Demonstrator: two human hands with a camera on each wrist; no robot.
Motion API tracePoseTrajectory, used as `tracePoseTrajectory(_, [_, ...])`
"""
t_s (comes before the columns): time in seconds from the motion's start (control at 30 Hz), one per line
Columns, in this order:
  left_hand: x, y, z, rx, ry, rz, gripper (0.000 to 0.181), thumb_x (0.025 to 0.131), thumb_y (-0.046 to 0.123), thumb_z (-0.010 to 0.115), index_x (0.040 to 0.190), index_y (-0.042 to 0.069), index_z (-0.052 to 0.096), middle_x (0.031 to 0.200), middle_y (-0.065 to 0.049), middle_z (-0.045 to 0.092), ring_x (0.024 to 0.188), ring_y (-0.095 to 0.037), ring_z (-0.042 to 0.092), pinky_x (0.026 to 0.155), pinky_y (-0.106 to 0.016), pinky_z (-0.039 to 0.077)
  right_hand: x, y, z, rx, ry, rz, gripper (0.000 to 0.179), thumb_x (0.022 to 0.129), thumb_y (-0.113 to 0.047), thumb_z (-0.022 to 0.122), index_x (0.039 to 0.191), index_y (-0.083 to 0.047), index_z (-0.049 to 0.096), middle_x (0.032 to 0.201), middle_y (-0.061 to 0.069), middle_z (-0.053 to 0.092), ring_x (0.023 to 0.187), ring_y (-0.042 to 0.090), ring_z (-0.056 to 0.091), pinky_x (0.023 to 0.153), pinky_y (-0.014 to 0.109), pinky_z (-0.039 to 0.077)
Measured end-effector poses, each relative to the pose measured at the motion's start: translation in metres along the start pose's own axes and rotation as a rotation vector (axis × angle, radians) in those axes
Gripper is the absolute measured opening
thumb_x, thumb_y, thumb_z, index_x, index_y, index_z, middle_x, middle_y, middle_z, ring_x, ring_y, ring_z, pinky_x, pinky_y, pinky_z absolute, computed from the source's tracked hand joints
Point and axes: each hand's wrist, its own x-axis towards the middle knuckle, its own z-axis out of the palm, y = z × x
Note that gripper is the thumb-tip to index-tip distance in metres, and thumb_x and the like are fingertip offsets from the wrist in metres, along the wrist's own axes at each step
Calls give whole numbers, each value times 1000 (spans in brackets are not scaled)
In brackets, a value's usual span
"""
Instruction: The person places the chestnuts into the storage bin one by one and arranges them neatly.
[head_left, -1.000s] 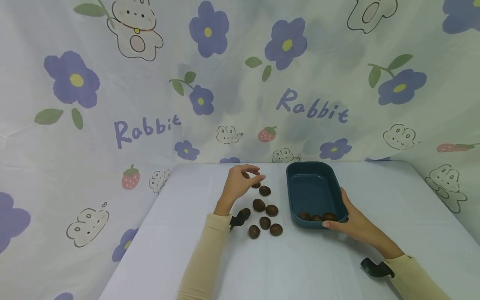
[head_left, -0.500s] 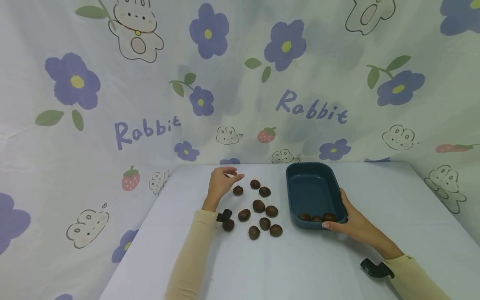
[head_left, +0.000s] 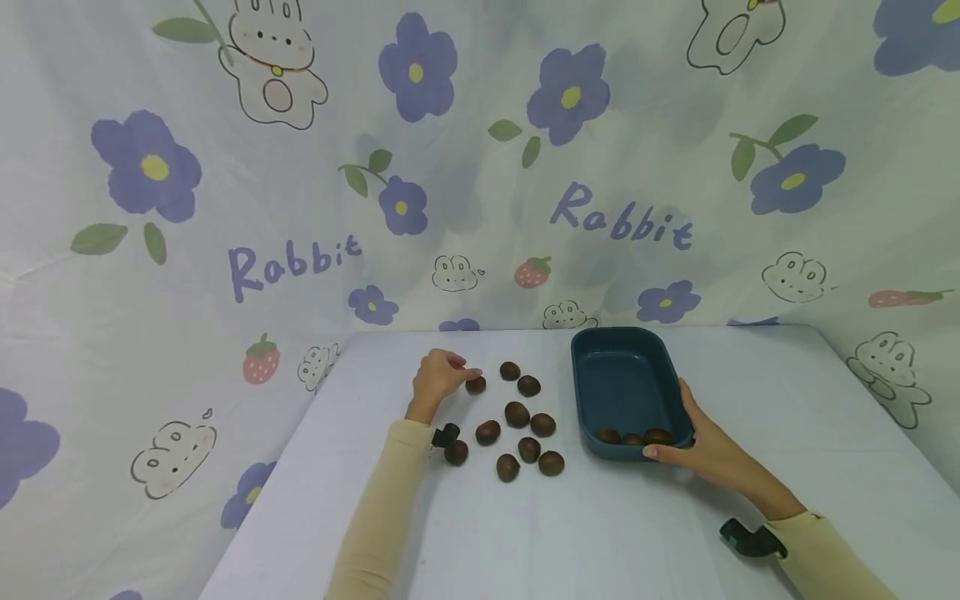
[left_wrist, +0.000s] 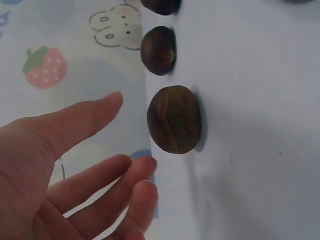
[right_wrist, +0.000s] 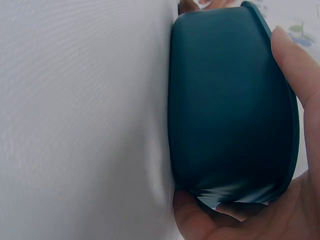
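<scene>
My left hand (head_left: 437, 379) is at the far left of a loose group of brown chestnuts, right by one chestnut (head_left: 476, 385). In the left wrist view, thumb and fingers are spread apart with nothing between them, and that chestnut (left_wrist: 175, 120) lies just past the fingertips on the white table. My right hand (head_left: 708, 446) grips the near right corner of a deep blue-green rectangular dish (head_left: 618, 379), thumb over the rim. A few chestnuts (head_left: 657, 437) rest inside against its near wall. In the right wrist view, fingers curl around the end of the dish (right_wrist: 225, 100).
Several other chestnuts lie scattered between the left hand and the dish, among them one chestnut (head_left: 456, 452) beside the left wrist's black camera (head_left: 446, 436). A white cloth covers the table (head_left: 585, 533). Behind it hangs a curtain (head_left: 480, 167) printed with rabbits and flowers.
My left hand has moved left, away from the back chestnuts, then lowered toward the leftmost back one. The right hand and dish have stayed in place.
</scene>
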Motion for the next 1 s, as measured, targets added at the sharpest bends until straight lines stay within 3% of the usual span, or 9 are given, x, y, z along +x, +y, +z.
tracePoseTrajectory(0.33, [-4,3,6,144,-31,-19,47,77,45,89,105,9,77,111,-10,76,90,-28,68,84,-47,54,0,0,0,-2,1,0,128,89,-42,79,163,-11,-21,170,32,-3,149,66,16,106,81,31])
tracePoseTrajectory(1.0, [-2,8,13,197,-63,0,40,76,39,91,96,8,78,96,-8,77,80,-24,66,78,-44,54,0,-1,0,3,8,-7,128,88,-41,79,163,-11,-21,171,32,-4,150,65,15,107,82,29])
